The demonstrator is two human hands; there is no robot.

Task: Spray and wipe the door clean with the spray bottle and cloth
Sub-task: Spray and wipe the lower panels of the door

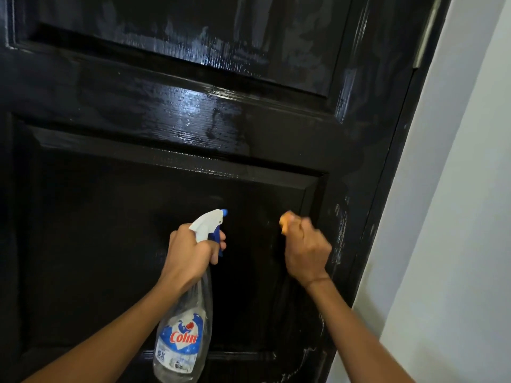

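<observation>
Upright spray bottle [184, 322], nozzle toward door [110, 217].

A pale wall [456, 217] runs down the right side, meeting the dark frame [398, 172].

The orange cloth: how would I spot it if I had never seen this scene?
Start at the big black door and drop to its lower panel. Right of the spray bottle, the right hand is bunched round the cloth. Only an orange tuft shows above the fingers, the one warm colour against the black.
</observation>
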